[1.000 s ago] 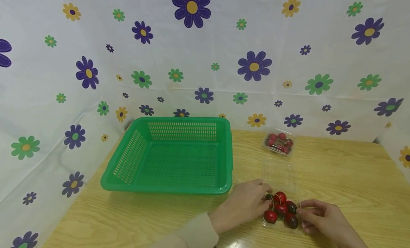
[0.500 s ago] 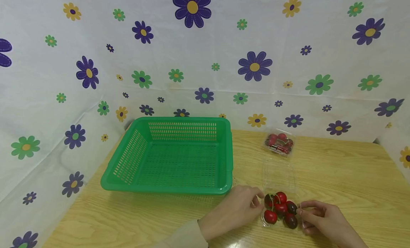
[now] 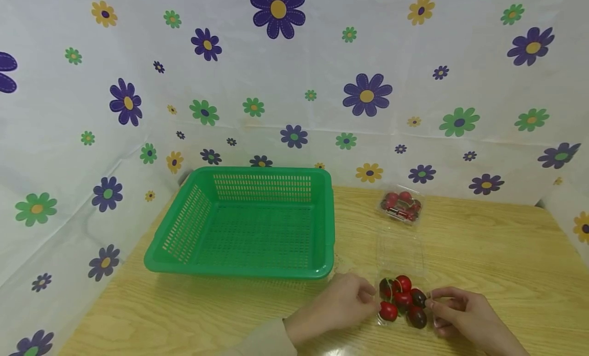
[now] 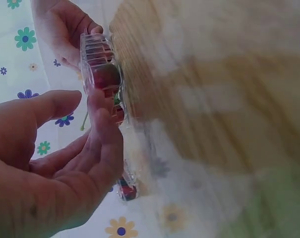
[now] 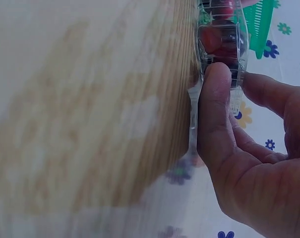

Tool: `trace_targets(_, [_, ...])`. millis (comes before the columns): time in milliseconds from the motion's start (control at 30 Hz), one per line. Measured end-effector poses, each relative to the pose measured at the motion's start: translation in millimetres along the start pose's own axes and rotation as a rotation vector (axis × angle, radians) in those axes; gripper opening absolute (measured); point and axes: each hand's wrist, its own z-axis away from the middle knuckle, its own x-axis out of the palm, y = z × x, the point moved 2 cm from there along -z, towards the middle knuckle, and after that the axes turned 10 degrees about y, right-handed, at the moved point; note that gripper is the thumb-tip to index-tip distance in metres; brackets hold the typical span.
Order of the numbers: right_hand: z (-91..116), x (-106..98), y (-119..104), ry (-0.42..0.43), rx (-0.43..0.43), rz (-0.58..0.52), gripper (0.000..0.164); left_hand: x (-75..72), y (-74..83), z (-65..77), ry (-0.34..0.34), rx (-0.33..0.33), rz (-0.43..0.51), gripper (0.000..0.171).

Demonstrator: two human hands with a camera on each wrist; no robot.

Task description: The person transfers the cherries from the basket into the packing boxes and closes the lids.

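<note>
A clear plastic clamshell box (image 3: pixel 383 320) holds several dark and bright red cherries (image 3: pixel 403 301), some with green stems. Its transparent lid (image 3: pixel 400 251) lies folded back on the table. My left hand (image 3: pixel 347 302) is at the box's left side; in the left wrist view its fingers (image 4: pixel 106 134) lie along the box wall while the thumb (image 4: pixel 65 104) stands apart from it. On the opposite side, my right hand (image 3: pixel 465 312) pinches the box edge between thumb and finger. The right wrist view shows the fingertip (image 5: pixel 218 82) pressed to the outer wall.
To the left stands a large green plastic basket (image 3: pixel 324 228) with slotted walls. Behind the lid sits a second clear box of cherries (image 3: pixel 401 205), its lid closed. A white flowered cloth (image 3: pixel 317 64) hangs around the wooden table (image 3: pixel 501 259).
My left hand has come away leftward from over the cherries and now lies at the box's left wall. The right hand and the box have stayed in place.
</note>
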Motion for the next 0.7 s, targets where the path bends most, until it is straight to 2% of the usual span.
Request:
trace_targets(133, [-1,0,-1,0.000,-0.020,0.021,0.049,2.4,-2.7,0.1,-0.012,-0.050,0.090,0.033])
trace_targets(300, [-1,-1,-3,0.014,-0.025,0.048,0.050,6.5,-2.2,2.4,-0.043,-0.099,0.239,0.024])
trace_targets(433, [-2,-5,-5,-0.025,-0.049,0.048,0.054,10.3,-2.3,4.5,-0.055,-0.131,0.338,0.018])
trace_targets(600, [-8,-13,-12,-0.038,-0.067,0.062,0.052,12.1,-3.4,4.0,-0.041,-0.146,0.396,0.024])
trace_targets(700, [-12,-16,-18,-0.007,-0.065,0.073,0.048,12.5,-3.9,2.5,-0.031,-0.153,0.400,0.028])
